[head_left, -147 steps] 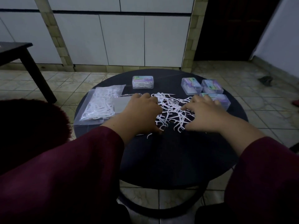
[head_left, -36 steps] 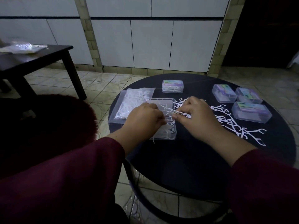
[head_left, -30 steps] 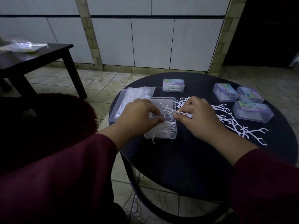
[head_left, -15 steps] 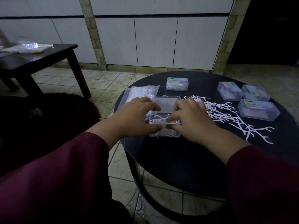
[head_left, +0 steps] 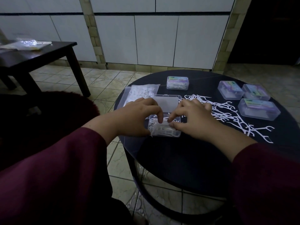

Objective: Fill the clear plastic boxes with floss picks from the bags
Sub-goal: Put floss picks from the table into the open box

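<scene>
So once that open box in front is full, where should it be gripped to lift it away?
Grip the open clear box across its short end walls, hands coming from left and right; the raised lid blocks the far side.

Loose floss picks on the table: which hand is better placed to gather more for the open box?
Right. The right hand sits beside the loose floss picks, which spread to its right; the left hand is across the open box from them.

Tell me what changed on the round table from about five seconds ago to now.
An open box now sits between the bag and the loose picks, part filled. Both hands, left and right, left the pile and now press picks into it. The four closed boxes stayed put.
</scene>
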